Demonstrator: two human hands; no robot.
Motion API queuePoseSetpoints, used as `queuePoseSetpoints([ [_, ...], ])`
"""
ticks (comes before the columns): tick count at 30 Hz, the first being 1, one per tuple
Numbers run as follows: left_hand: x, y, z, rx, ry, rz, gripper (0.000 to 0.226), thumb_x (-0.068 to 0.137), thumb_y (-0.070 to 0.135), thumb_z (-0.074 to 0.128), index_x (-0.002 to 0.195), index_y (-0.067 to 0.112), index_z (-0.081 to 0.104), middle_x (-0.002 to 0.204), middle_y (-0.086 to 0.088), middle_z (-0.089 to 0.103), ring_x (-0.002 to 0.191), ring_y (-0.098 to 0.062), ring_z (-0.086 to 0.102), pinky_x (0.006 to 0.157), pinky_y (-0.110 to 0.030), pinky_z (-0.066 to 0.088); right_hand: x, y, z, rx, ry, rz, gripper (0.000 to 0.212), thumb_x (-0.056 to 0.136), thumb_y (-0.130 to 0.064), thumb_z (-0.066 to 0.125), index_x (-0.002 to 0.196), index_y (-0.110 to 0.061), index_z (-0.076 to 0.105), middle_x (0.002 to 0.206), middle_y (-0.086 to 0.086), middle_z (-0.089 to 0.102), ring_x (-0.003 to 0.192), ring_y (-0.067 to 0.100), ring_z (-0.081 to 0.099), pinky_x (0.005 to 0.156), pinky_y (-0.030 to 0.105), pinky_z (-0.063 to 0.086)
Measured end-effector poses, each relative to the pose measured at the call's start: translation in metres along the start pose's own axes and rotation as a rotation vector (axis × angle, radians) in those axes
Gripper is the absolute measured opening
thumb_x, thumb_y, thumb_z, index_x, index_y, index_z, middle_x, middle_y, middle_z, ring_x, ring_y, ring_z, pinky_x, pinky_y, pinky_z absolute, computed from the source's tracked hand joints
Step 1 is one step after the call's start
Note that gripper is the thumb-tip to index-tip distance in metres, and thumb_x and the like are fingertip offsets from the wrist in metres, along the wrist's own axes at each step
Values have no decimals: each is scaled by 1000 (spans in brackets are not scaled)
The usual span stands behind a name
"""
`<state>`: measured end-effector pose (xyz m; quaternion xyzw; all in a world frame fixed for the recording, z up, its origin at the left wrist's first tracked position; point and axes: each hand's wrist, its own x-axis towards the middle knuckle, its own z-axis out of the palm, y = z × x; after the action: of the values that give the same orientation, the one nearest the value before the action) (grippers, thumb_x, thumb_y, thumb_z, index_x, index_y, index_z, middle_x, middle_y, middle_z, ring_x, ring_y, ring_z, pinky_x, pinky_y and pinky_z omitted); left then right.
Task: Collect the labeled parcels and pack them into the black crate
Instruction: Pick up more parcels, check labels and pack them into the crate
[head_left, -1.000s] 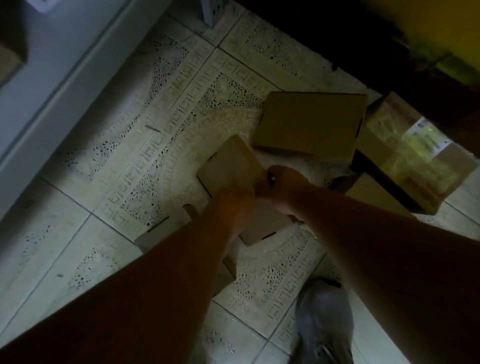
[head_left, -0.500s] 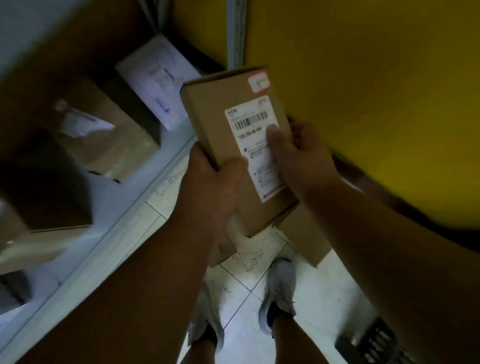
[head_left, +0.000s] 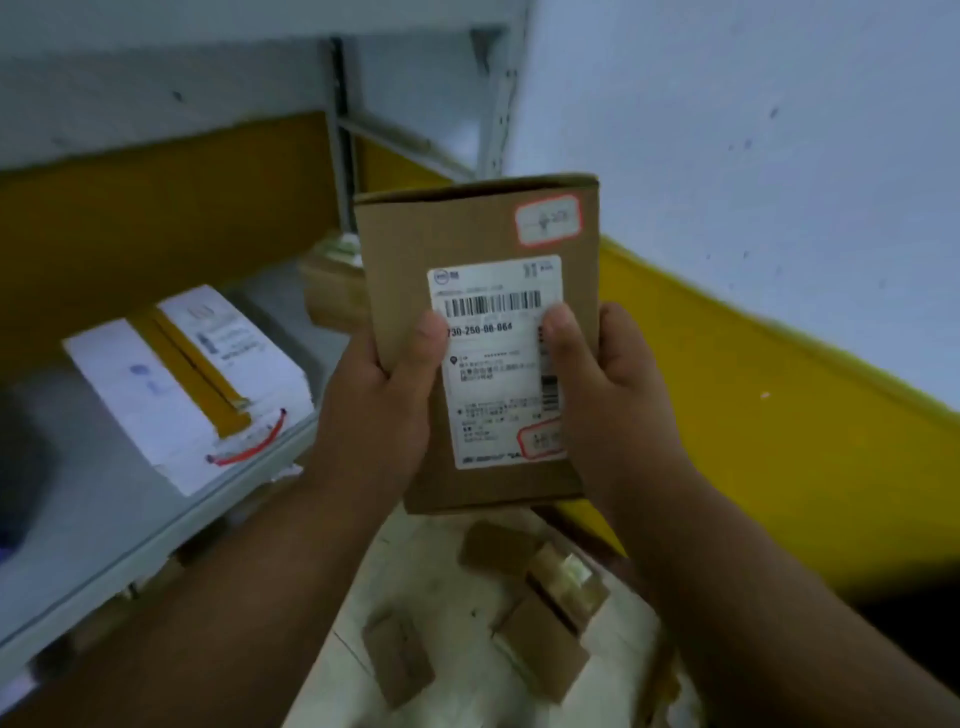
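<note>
So both hands are on one flat brown cardboard parcel (head_left: 483, 291), held upright in the air at about chest level, label side facing the camera. The left hand (head_left: 382, 410) grips its left edge with the thumb curled over the front, and the right hand (head_left: 608, 400) grips the right edge the same way, its thumb sitting on the white shipping label with a barcode (head_left: 496, 364). There's also a small red-bordered white sticker (head_left: 548, 219) up in the parcel's top right corner.

To the left is a grey metal shelf (head_left: 104, 519), its front edge running diagonally close to the left forearm. A white box with yellow tape stripes (head_left: 182, 384) sits on it near that edge, and another brown box (head_left: 332, 291) is further back on the shelf, partly hidden behind the held parcel.

Down on the light tiled floor (head_left: 441, 597) below the parcel there are a few more brown cardboard parcels (head_left: 535, 618), lying scattered, with bare tile between them. On the right a white and yellow wall (head_left: 779, 208) closes things in, so the open room is mostly the strip of floor between shelf and wall. The black crate isn't in view.
</note>
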<state>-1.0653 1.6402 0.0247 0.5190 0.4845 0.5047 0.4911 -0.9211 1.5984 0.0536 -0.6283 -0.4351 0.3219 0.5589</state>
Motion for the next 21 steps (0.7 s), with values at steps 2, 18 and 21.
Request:
queuePoseSetpoints([
  [2, -22, 29, -24, 39, 11, 68, 50, 75, 77, 52, 108, 41, 63, 98, 22, 73, 94, -1, 70, 77, -24, 53, -26, -23, 7, 136, -70, -11, 23, 97, -37, 56, 107, -16, 59, 94, 3, 76, 82, 20, 76, 69, 48, 62],
  [18, -376, 33, -146, 122, 760, -76, 46, 79, 63, 58, 108, 28, 66, 100, 9, 76, 93, -11, 73, 79, -31, 55, -284, -19, 54, 270, -1059, 19, 46, 71, -57, 56, 107, -30, 66, 98, -11, 77, 90, 8, 74, 81, 35, 59],
  [21, -433, 39, -156, 114, 850, -36, 40, 86, 60, 56, 110, 27, 64, 99, 11, 76, 92, -9, 73, 75, -25, 55, -331, -34, 51, 216, -1178, -46, 48, 72, -60, 54, 110, -33, 64, 98, -15, 76, 89, 6, 74, 75, 31, 61],
])
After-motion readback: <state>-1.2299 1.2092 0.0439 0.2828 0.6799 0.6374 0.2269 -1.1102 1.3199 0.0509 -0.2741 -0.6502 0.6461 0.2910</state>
